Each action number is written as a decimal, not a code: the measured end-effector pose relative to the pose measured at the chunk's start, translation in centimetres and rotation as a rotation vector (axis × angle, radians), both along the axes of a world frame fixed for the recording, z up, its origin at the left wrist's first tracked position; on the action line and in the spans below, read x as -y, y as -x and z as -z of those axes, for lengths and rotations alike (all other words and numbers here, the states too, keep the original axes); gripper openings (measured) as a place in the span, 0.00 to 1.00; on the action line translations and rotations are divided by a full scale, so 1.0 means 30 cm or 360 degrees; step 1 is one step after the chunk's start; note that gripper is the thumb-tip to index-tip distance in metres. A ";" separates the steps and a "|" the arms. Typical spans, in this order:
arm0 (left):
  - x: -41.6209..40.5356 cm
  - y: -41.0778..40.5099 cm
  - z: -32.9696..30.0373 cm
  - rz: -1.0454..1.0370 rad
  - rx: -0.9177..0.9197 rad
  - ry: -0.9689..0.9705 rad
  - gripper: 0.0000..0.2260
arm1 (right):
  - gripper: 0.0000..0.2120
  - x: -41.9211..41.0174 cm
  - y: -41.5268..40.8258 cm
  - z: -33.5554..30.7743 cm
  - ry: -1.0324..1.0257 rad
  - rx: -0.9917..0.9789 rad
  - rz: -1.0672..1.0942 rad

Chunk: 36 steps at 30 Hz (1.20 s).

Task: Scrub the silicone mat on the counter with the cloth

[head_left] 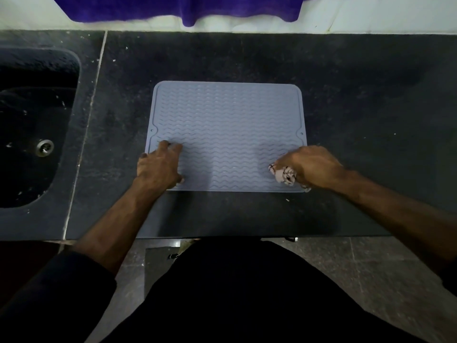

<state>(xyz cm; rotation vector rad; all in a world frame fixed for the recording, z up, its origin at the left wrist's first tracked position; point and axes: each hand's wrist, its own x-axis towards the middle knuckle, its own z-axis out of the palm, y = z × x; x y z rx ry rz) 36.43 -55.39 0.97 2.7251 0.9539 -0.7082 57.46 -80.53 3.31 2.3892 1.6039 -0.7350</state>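
A pale blue silicone mat [227, 125] with wavy ridges lies flat on the dark stone counter [358, 95]. My left hand [158, 167] presses down on the mat's near left corner with its fingers spread. My right hand [309, 167] grips a bunched pale patterned cloth [283, 175] against the mat's near right corner. Most of the cloth is hidden inside the fist.
A dark sink [32, 125] with a metal drain [45, 147] is set into the counter on the left. A purple towel [173, 8] hangs over the white wall at the back. The counter's front edge runs just below the mat, with floor tiles beneath.
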 end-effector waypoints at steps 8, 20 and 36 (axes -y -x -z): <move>0.009 -0.105 0.043 0.0095 0.0257 0.0129 0.48 | 0.11 -0.288 -0.008 -0.058 -0.0687 -0.0170 0.0231; 0.009 -0.165 0.083 0.0093 0.0108 0.0223 0.52 | 0.05 -0.390 -0.051 0.041 -0.0280 0.0332 -0.0042; 0.014 -0.173 0.100 0.0058 0.0070 0.0231 0.53 | 0.07 -0.322 -0.053 0.072 -0.0527 0.0063 -0.0186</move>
